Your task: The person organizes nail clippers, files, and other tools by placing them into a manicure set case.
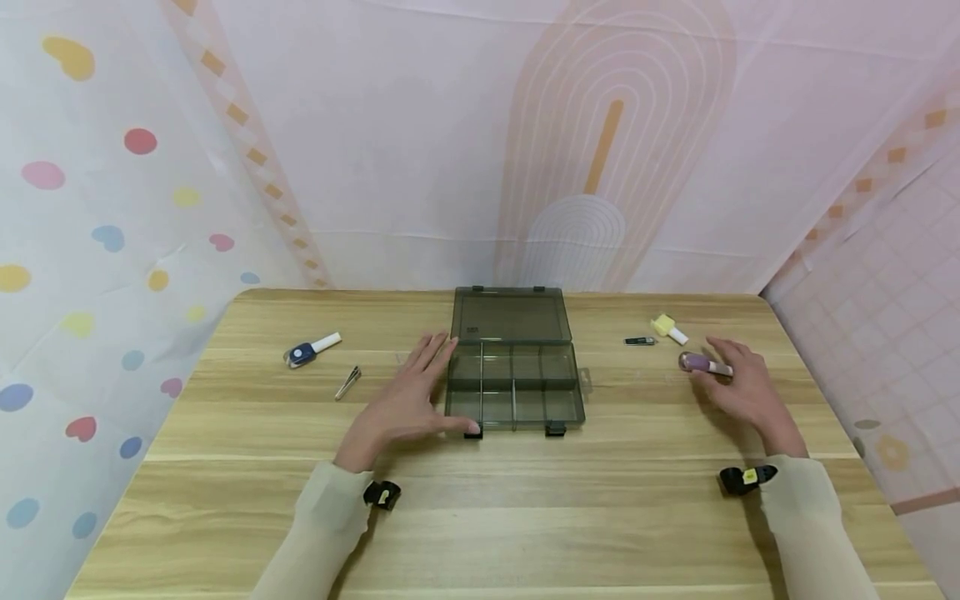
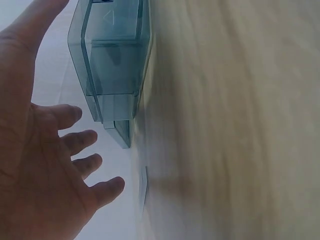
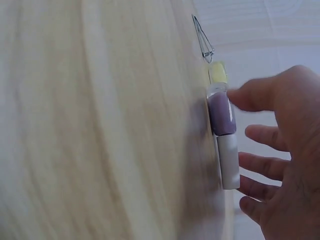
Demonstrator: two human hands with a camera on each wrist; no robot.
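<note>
A smoky clear divided box [image 1: 517,385] lies with its lid [image 1: 512,315] folded back. My left hand [image 1: 408,400] spreads along the box's left side, thumb at the front-left latch [image 1: 472,432] and fingertips near the lid hinge. In the left wrist view the fingers of my left hand [image 2: 50,150] are loosely extended beside the box wall [image 2: 112,65]. At the right, my right hand [image 1: 742,383] reaches around a purple nail polish bottle [image 1: 696,362] lying on its side. The right wrist view has the thumb [image 3: 255,94] close by the purple nail polish [image 3: 221,114], the other fingers relaxed beyond its white cap [image 3: 229,162].
Beyond the right hand lie a yellow nail polish bottle [image 1: 663,325] and a dark nail clipper [image 1: 640,342]. On the left are a dark blue nail polish bottle [image 1: 301,355] and a silver nail clipper [image 1: 348,382]. Patterned cloth [image 1: 390,167] hangs behind the wooden table [image 1: 510,517].
</note>
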